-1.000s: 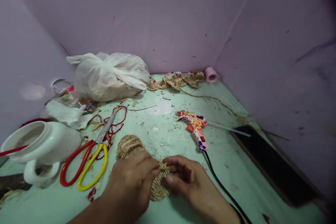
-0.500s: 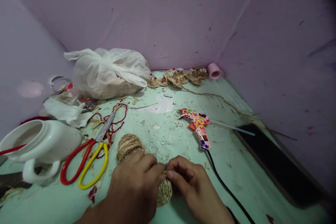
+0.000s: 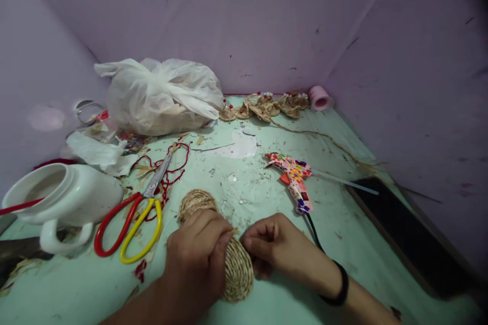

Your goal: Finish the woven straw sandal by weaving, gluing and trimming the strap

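Note:
My left hand (image 3: 198, 259) is closed over a coiled straw braid piece (image 3: 236, 271) near the front of the green table (image 3: 343, 254), thumb pressed on its top edge. My right hand (image 3: 272, 244) pinches the same piece from the right, fingers curled; a black band sits on that wrist. A second round coil of the braid (image 3: 192, 199) lies just behind my left hand and looks joined to the held one. A patterned glue gun (image 3: 295, 180) with a clear glue stick rests beyond my right hand.
Red and yellow scissors (image 3: 133, 213) lie left of the coils on red thread. A white jug (image 3: 57, 198) lies on its side at far left. A white plastic bag (image 3: 162, 94), several small straw pieces (image 3: 267, 105) and a pink spool (image 3: 319, 97) sit at the back. A dark slab (image 3: 404, 233) lies right.
Both hands have turned the straw piece so its flat coiled face shows more. My right hand slid back and its wrist band came into view. The view shifted slightly.

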Motion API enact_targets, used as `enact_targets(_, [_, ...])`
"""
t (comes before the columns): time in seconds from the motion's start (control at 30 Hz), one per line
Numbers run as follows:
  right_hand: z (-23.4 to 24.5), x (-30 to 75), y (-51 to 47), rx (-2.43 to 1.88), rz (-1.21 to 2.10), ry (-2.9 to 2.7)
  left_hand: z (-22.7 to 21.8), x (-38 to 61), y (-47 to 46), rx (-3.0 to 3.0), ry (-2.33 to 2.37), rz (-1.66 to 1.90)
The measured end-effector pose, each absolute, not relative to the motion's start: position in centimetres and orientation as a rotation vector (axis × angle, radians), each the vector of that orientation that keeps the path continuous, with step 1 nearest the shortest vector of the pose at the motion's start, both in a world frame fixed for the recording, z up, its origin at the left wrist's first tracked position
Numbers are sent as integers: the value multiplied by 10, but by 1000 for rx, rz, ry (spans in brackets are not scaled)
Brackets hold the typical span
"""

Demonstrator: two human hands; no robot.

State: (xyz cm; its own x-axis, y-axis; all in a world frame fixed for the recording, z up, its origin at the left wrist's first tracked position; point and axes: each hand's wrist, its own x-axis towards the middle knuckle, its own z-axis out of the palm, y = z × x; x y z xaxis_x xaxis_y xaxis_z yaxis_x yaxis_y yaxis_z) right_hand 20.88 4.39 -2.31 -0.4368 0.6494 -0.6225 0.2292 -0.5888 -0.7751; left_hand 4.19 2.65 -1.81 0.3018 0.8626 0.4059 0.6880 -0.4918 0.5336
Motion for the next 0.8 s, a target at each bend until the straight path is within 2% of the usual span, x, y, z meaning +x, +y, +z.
enact_targets(0.23, [-14,212,55,-1444,2333,-1196,-32,42,16,2277,1362,859])
enact_targets(0.43, [-15,205,57,-1535,2335,-1246,-33,44,15,2248,1315,877])
enact_targets(0.57, [-19,201,50,-1590,2178,-1428,-36,44,15,2246,1275,891])
enact_targets(0.8, [-18,199,37,-1709,1697,-1816,-36,44,15,2253,1255,890])
